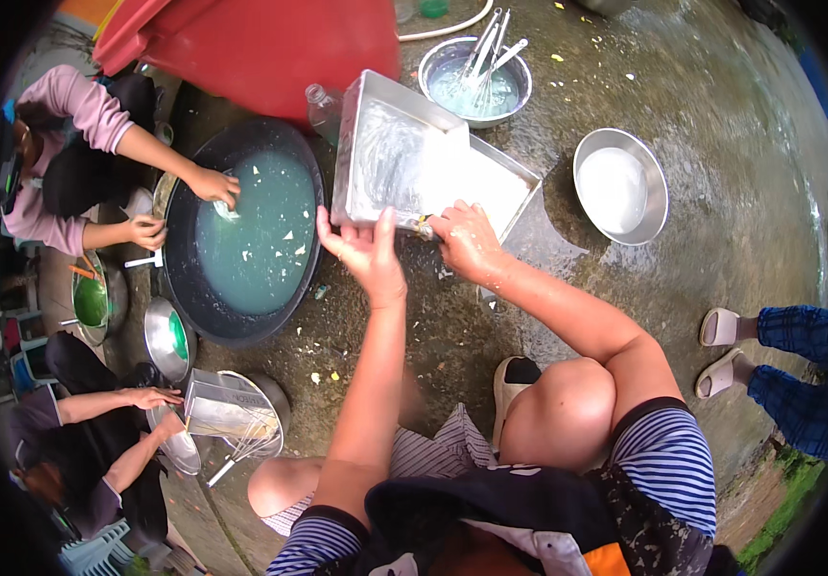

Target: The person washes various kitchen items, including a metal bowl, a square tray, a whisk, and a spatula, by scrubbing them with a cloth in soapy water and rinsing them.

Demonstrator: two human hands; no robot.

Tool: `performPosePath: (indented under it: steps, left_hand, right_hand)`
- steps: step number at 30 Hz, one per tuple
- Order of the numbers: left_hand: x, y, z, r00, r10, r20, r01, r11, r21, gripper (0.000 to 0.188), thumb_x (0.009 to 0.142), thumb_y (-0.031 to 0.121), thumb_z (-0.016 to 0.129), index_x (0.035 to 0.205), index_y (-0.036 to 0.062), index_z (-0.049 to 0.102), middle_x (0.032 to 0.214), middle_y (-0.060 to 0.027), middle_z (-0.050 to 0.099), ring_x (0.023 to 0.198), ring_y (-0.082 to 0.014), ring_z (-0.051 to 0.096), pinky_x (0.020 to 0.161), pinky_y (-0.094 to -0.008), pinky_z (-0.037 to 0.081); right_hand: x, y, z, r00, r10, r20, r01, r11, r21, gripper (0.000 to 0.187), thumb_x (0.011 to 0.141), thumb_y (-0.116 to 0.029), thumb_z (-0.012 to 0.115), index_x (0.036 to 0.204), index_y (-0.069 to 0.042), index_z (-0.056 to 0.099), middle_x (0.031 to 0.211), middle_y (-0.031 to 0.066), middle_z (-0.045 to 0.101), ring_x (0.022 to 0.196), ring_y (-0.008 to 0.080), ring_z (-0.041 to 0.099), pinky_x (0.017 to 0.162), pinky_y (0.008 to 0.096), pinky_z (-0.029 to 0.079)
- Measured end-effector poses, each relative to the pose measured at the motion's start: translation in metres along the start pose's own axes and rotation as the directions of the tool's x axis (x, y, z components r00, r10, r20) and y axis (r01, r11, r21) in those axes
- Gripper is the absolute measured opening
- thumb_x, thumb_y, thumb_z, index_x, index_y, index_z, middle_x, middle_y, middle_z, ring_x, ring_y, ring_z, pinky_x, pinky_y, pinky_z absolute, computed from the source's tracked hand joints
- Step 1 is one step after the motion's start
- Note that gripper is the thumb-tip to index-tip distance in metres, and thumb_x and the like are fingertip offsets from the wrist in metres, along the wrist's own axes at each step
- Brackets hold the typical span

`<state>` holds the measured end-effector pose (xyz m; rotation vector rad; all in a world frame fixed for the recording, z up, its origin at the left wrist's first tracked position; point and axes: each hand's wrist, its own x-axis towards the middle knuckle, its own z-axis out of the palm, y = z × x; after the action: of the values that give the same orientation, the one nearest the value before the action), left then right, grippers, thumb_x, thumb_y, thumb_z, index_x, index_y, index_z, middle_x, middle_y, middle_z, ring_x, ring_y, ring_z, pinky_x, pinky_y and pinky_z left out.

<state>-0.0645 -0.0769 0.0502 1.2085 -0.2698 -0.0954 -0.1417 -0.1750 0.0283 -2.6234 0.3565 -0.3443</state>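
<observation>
Steel, dull and wet, makes up the large rectangular metal tray (433, 163) that the person tilts up off the wet concrete floor (721, 221), its open face turned toward the head camera and its far corner raised. The left hand (366, 252) grips the near rim with the thumb hooked over the edge and the fingers closed behind it; the right hand (467, 240) is closed on the same rim just beside it, seemingly pressing a small scrubber or cloth there, though that is too small to tell. By my reading, the step in hand is washing the tray's inside, and the next move calls for a firm hold with the left hand while the right works across the soapy bottom. Its long axis runs from the upper left, near the wide black basin of greenish water (246, 230), down to the right, toward the round steel bowl (620, 187) lying well apart on the floor.
</observation>
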Motion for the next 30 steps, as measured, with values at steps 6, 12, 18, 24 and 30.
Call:
performPosePath:
  steps: [6, 12, 18, 24, 30]
  left_hand:
    - [0.05, -0.002, -0.005, 0.959, 0.13, -0.251, -0.027, 0.926, 0.376, 0.038, 0.083, 0.002, 0.035, 0.12, 0.0006, 0.029, 0.11, -0.0171, 0.045, 0.1, -0.0225, 0.045, 0.087, -0.0307, 0.034]
    - [0.055, 0.01, -0.003, 0.974, 0.202, 0.102, -0.225, 0.805, 0.549, 0.036, 0.07, -0.006, 0.031, 0.101, -0.0014, 0.049, 0.1, -0.0131, 0.051, 0.097, -0.0213, 0.048, 0.089, -0.0292, 0.033]
    - [0.06, -0.001, -0.004, 0.989, 0.143, 0.041, -0.142, 0.836, 0.53, 0.035, 0.064, -0.009, 0.03, 0.091, -0.0013, 0.051, 0.09, -0.0107, 0.054, 0.087, -0.0191, 0.051, 0.084, -0.028, 0.036]
    - [0.068, -0.005, -0.018, 0.987, 0.156, 0.041, -0.151, 0.804, 0.575, 0.029, 0.064, -0.006, 0.036, 0.084, 0.0011, 0.055, 0.084, -0.0118, 0.056, 0.083, -0.0223, 0.053, 0.077, -0.031, 0.04]
    - [0.061, -0.006, -0.016, 0.988, -0.088, -0.124, 0.135, 0.885, 0.445, 0.018, 0.074, 0.001, 0.041, 0.083, 0.0016, 0.056, 0.079, -0.0104, 0.058, 0.072, -0.0172, 0.054, 0.069, -0.0286, 0.042]
  right_hand:
    - [0.0, -0.025, 0.006, 0.949, -0.132, 0.286, 0.125, 0.991, 0.046, 0.023, 0.063, -0.005, 0.055, 0.085, -0.006, 0.053, 0.086, 0.0124, 0.054, 0.087, 0.0292, 0.049, 0.072, 0.0386, 0.041]
    - [0.001, 0.021, -0.008, 0.893, -0.184, 0.41, 0.281, 0.941, -0.19, 0.025, 0.063, -0.012, 0.061, 0.087, -0.008, 0.055, 0.091, 0.008, 0.052, 0.093, 0.0238, 0.047, 0.077, 0.0369, 0.039]
    - [0.0, 0.058, 0.002, 0.958, -0.017, 0.285, 0.131, 0.913, -0.387, 0.02, 0.067, -0.017, 0.057, 0.085, -0.009, 0.058, 0.09, 0.007, 0.054, 0.092, 0.0216, 0.048, 0.077, 0.0383, 0.038]
    - [0.0, -0.003, 0.008, 0.878, -0.161, 0.451, 0.242, 0.962, -0.127, 0.018, 0.065, -0.017, 0.056, 0.082, -0.01, 0.06, 0.089, 0.0089, 0.056, 0.091, 0.0238, 0.051, 0.074, 0.0375, 0.044]
    - [0.03, 0.049, -0.01, 0.867, 0.312, 0.389, -0.327, 0.945, -0.03, 0.029, 0.066, -0.014, 0.055, 0.094, -0.005, 0.057, 0.108, 0.0138, 0.048, 0.104, 0.0285, 0.043, 0.085, 0.0352, 0.04]
